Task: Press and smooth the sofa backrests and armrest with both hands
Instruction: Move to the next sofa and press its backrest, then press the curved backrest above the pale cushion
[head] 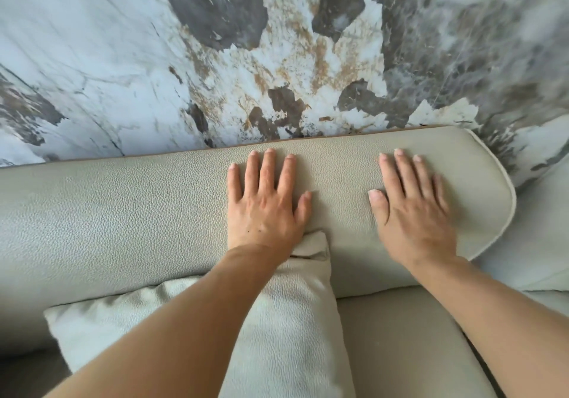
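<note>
A pale grey-green pebbled leather sofa backrest (123, 206) runs across the middle of the head view and ends in a rounded piped edge at the right. My left hand (266, 203) lies flat on its top, palm down, fingers spread. My right hand (412, 209) lies flat a hand's width to the right, near the rounded end, fingers spread too. Neither hand holds anything. Below the backrest is the sofa seat (400, 342).
A loose cushion (277, 320) of the same pale leather leans against the backrest under my left forearm. A marble-patterned wall (277, 43) in white, grey and brown rises right behind the backrest. Paler flooring (542, 237) shows past the right end.
</note>
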Motion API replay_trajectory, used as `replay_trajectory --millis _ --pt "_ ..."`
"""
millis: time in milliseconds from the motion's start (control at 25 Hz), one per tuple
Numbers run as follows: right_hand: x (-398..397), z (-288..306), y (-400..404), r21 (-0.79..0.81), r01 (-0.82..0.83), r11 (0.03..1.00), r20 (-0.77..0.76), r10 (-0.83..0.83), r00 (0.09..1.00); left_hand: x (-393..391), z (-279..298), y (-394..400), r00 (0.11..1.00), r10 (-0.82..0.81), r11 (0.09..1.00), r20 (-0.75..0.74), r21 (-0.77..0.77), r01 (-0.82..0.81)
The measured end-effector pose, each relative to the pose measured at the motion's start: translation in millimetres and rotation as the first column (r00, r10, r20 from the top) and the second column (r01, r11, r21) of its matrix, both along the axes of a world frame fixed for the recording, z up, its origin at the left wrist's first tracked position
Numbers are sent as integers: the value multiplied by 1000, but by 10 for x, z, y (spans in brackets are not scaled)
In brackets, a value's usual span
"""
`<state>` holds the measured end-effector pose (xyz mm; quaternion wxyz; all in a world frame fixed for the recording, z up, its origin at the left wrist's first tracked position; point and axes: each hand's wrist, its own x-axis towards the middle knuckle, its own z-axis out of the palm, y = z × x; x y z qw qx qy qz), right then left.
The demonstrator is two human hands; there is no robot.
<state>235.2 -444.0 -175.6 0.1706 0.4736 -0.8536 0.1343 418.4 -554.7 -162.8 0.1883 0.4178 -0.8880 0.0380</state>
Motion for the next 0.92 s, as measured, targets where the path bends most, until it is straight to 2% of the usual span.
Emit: replay_trajectory --millis 120,160,320,520,920 --pt "318 57 139 57 86 995 227 -97 969 412 26 126 992 -117 991 51 73 113" --pt "426 88 188 91 99 991 257 -119 959 566 26 166 988 -137 987 74 96 130" --pt "1052 276 434 216 79 973 188 -121 975 1285 129 312 983 -93 988 158 138 72" --pt "2140 643 302 212 84 974 118 -111 987 2409 289 285 981 -59 995 186 89 43" --pt "5405 1088 -843 240 -97 966 95 76 993 5772 760 -619 986 101 993 131 40 -107"
